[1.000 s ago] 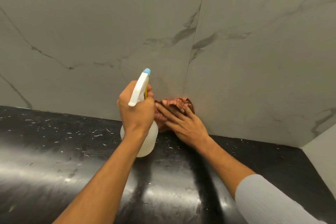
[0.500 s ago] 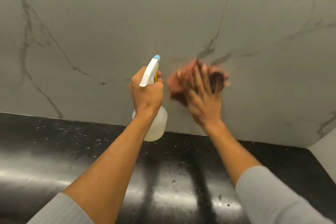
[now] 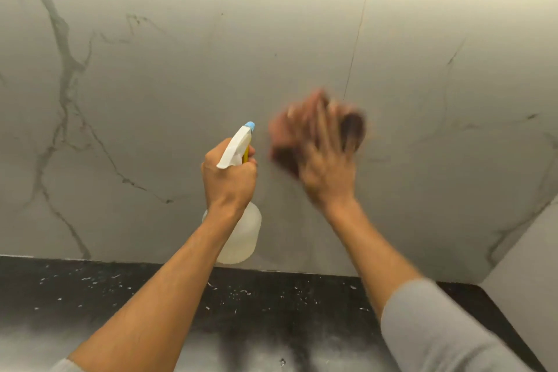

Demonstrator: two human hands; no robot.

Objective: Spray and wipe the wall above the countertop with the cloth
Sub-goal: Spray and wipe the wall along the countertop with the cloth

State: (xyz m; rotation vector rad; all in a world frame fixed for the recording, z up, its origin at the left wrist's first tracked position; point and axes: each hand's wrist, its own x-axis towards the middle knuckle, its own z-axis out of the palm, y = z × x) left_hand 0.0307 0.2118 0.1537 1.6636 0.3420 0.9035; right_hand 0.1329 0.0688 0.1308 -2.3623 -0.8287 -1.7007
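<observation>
Bottle (image 3: 241,235), contents unclear, in left hand (image 3: 228,178).

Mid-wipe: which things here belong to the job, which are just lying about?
Job: translucent white plastic spray bottle, blue nozzle, gripped by left hand; reddish-brown cloth pressed by right hand; grey veined marble wall.
Bystanders: glossy black speckled countertop; plain pale side panel.

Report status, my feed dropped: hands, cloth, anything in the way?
Left hand grips spray bottle, held off the countertop. Right hand presses cloth flat on wall, blurred. Nothing seen blocking the wall.
</observation>
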